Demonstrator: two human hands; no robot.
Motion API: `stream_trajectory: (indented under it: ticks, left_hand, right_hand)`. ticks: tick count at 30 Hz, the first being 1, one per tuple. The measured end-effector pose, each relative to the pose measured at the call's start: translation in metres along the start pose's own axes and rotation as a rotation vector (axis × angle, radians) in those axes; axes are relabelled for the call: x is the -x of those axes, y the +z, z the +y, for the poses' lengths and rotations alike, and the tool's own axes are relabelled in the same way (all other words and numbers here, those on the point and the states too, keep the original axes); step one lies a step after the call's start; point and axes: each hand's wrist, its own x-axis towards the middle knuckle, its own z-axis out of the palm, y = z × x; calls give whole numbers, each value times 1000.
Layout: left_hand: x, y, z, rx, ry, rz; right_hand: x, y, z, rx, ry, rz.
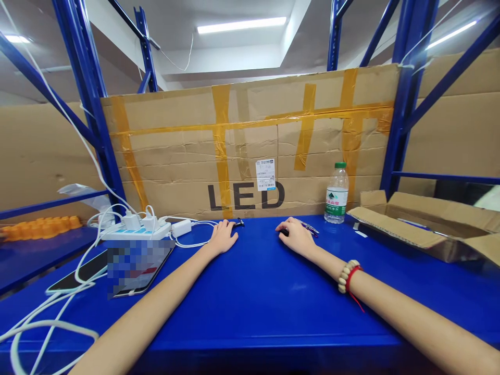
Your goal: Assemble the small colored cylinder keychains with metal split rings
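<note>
Both my arms stretch forward over a blue table [258, 291]. My left hand [223, 235] lies palm down with its fingers curled over a small dark object [238, 223] at its fingertips. My right hand [295, 235] also rests palm down, fingers bent over a small dark thing; a thin metal tool [309, 227] pokes out just to its right. A beaded bracelet and red string [349, 276] circle my right wrist. What each hand grips is mostly hidden.
A taped cardboard sheet marked LED [250, 151] stands along the table's back. A water bottle [336, 194] stands at right, beside an open cardboard box [425, 224]. At left lie a power strip [136, 229] with white cables, a tablet [138, 265] and a phone [80, 276].
</note>
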Motion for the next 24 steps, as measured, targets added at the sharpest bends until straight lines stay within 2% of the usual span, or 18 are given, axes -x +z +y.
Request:
stream_trajectory:
  ticks: [8, 15, 18, 21, 24]
  left_hand:
    - [0, 2, -1, 7, -11, 41]
    - [0, 0, 1, 4, 94, 42]
    - [1, -5, 5, 0, 235, 49]
    - [2, -8, 10, -49, 459, 56]
    - [2, -9, 17, -146, 648, 112]
  right_hand:
    - [-1, 0, 0, -9, -7, 7]
    - [0, 1, 0, -21, -18, 4]
    - [-1, 1, 1, -36, -19, -5]
    - [-1, 2, 1, -61, -39, -2]
    - [-2, 1, 1, -78, -85, 32]
